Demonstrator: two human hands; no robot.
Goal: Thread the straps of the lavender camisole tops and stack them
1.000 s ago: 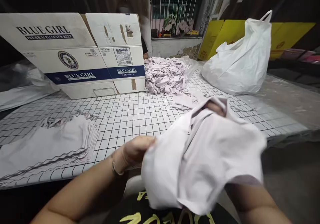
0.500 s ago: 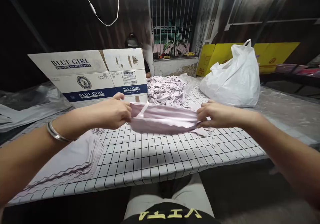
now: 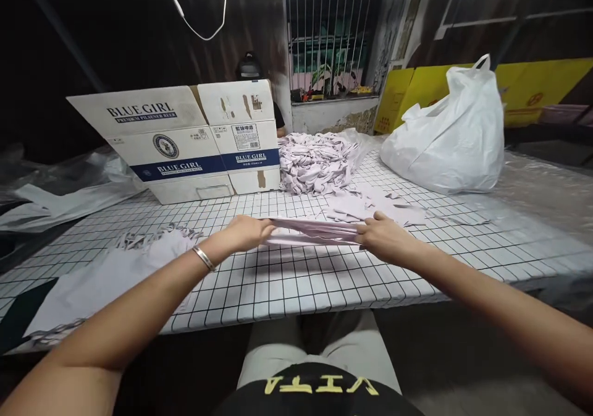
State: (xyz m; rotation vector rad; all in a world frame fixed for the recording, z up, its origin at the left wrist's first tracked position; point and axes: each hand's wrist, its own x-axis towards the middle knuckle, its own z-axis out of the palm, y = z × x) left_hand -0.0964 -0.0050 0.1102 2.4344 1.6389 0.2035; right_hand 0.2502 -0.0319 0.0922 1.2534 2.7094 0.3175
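Observation:
A pale lilac piece of fabric (image 3: pixel 315 229) is stretched level between my two hands, just above the checked tablecloth. My left hand (image 3: pixel 248 232), with a silver bangle at its wrist, is closed on one end. The other end is pinched in my right hand (image 3: pixel 384 237). Folds hide the fabric's exact shape. Beyond my right hand lie flat lilac cloth pieces (image 3: pixel 370 206) with thin straps. To the left, a stack of lilac cloth (image 3: pixel 125 267) rests near my left forearm.
On the checked table (image 3: pixel 296 286), an open white and blue beer carton (image 3: pixel 185 144) stands at the back left. Behind my hands is a heap of lilac cloth pieces (image 3: pixel 319 159). A full white plastic bag (image 3: pixel 449 138) sits at the back right, before a yellow cardboard panel (image 3: pixel 532 88). Someone is partly hidden behind the carton.
Both hands have drawn closer together, and the fabric, earlier spread wide with a strap showing, is now gathered into a narrower band. The view has shifted slightly.

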